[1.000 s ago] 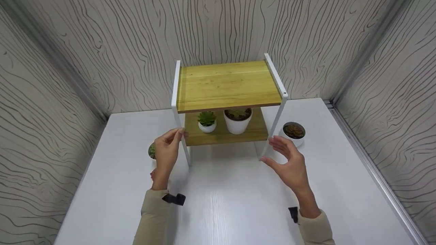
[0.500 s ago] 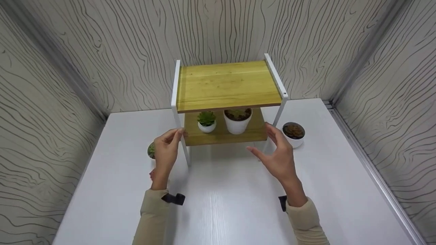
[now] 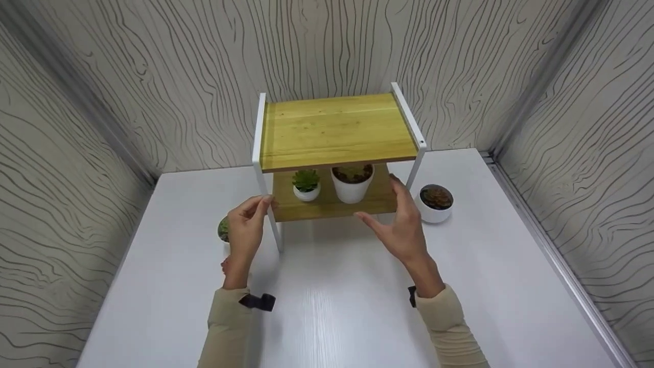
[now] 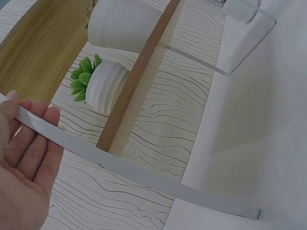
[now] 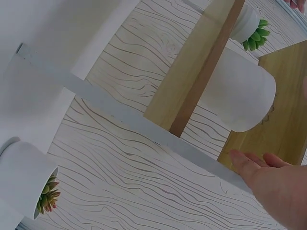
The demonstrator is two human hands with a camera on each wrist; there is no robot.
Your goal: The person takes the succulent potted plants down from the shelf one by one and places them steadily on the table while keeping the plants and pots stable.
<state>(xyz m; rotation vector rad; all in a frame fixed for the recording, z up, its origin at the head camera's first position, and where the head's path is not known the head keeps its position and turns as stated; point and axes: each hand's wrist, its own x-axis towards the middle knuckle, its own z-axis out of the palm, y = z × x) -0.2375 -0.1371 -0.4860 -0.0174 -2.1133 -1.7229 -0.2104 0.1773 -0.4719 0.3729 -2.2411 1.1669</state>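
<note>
In the head view my left hand (image 3: 245, 230) pinches the left front post of the two-tier shelf (image 3: 334, 130). The left wrist view shows thumb and fingers of that hand (image 4: 31, 158) around the white post (image 4: 144, 176). My right hand (image 3: 407, 232) is open, thumb and fingers spread, in front of the lower board's right end. It holds nothing; a large white pot (image 3: 351, 191) stands just left of it on that board, beside a small white pot with a green succulent (image 3: 306, 193). In the right wrist view the right hand (image 5: 283, 191) is near the right post (image 5: 163, 136).
On the white table (image 3: 317, 306), a white pot with a brownish succulent (image 3: 435, 210) stands right of the shelf. Left of it, a green plant (image 3: 223, 230) and something red (image 3: 225, 265) are partly hidden by my left hand and arm. A patterned wall (image 3: 327, 46) is behind.
My right hand has moved left and slightly up, from the right front post to a place nearer the large pot, still spread. My left hand has kept its hold on the left post.
</note>
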